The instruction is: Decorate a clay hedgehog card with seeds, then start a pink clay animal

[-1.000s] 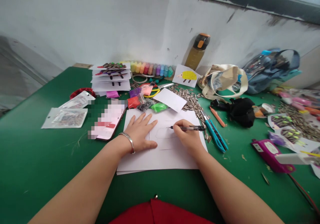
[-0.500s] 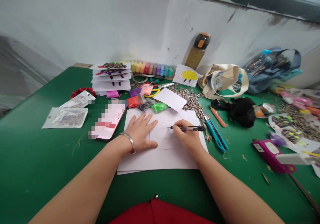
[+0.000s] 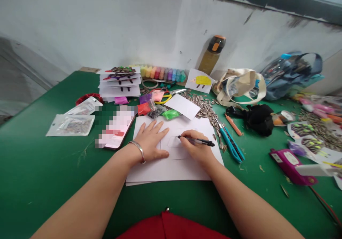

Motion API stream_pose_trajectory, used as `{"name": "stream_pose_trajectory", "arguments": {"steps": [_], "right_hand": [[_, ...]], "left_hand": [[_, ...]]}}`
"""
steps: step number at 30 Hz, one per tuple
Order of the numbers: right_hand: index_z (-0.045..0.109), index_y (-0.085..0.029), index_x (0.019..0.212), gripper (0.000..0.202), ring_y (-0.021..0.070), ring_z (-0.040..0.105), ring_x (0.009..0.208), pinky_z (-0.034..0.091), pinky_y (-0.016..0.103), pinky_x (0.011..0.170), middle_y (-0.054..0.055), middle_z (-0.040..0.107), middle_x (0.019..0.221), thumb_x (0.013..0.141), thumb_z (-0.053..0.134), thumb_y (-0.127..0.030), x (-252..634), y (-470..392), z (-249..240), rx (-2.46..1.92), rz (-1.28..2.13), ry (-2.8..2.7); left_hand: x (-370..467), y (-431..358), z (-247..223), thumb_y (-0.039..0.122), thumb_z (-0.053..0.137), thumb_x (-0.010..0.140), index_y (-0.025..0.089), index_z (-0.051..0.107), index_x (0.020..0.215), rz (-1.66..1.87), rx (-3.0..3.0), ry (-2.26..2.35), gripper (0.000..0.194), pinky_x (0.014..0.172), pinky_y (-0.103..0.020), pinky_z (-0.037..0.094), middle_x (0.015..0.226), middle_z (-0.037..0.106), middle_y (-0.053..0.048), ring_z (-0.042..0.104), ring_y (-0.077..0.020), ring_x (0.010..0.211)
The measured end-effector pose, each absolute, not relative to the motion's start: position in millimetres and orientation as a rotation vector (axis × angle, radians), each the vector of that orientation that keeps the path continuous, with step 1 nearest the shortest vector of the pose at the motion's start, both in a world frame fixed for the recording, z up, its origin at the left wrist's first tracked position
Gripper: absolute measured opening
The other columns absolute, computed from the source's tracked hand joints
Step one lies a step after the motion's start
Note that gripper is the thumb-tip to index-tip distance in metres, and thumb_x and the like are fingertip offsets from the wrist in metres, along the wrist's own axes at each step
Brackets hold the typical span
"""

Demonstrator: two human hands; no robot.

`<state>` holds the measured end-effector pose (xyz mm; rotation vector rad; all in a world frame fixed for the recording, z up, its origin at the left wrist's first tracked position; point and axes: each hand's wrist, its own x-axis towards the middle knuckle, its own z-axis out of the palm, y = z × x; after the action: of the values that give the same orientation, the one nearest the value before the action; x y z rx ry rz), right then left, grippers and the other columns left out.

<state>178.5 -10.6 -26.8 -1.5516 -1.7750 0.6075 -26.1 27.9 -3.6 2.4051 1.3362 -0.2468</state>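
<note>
White paper sheets (image 3: 171,171) lie stacked on the green table, with thin lines drawn on the top one. My left hand (image 3: 151,141) rests flat on the left part of the paper, fingers spread, a silver bracelet at the wrist. My right hand (image 3: 196,148) is closed around a black pen (image 3: 199,141), its tip at the drawn lines near the middle of the sheet. Part of the drawing is hidden under my right hand. Just behind the paper lie a small white card (image 3: 182,106) and a green clay packet (image 3: 171,114).
A phone (image 3: 117,130) and seed packets (image 3: 72,125) lie left. Right of the paper are a blue cutter (image 3: 231,143), an orange tool (image 3: 233,125) and a purple device (image 3: 291,166). Sunflower seeds (image 3: 205,105), scissors (image 3: 167,98) and a bottle (image 3: 211,55) stand or lie behind.
My right hand has shifted slightly left with the pen, whose tip has moved left along the drawn outline. My left hand stays in place on the paper.
</note>
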Motion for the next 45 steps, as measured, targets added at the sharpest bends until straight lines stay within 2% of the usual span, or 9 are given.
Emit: {"name": "stream_pose_trajectory", "arguments": {"steps": [14, 33, 45], "right_hand": [[0.067, -0.025, 0.081, 0.008, 0.0195, 0.061, 0.081, 0.041, 0.035, 0.079, 0.000, 0.071, 0.083, 0.079, 0.059, -0.026, 178, -8, -23, -1.571, 0.616, -1.870], [0.069, -0.026, 0.091, 0.015, 0.0187, 0.062, 0.085, 0.041, 0.034, 0.080, -0.001, 0.072, 0.088, 0.079, 0.060, -0.023, 178, -20, -10, -1.434, 0.661, -1.954], [0.067, -0.025, 0.087, 0.013, 0.0188, 0.061, 0.083, 0.039, 0.035, 0.079, -0.001, 0.071, 0.086, 0.079, 0.058, -0.025, 172, -20, -20, -1.474, 0.629, -2.011]], "left_hand": [[-26, 28, -5, 0.064, 0.058, 0.067, 0.026, 0.027, 0.145, -0.233, 2.411, 1.334, 0.092, 0.110, -0.059, 0.005, 0.155, 0.011, -0.011, 0.005, -0.0354, 0.141], [-26, 28, -5, 0.064, 0.060, 0.066, 0.026, 0.029, 0.144, -0.208, 2.395, 1.330, 0.092, 0.110, -0.059, 0.004, 0.155, 0.014, -0.010, 0.006, -0.0366, 0.141], [-27, 28, -5, 0.065, 0.058, 0.067, 0.026, 0.028, 0.145, -0.219, 2.403, 1.318, 0.092, 0.110, -0.060, 0.004, 0.155, 0.012, -0.011, 0.005, -0.0366, 0.141]]}}
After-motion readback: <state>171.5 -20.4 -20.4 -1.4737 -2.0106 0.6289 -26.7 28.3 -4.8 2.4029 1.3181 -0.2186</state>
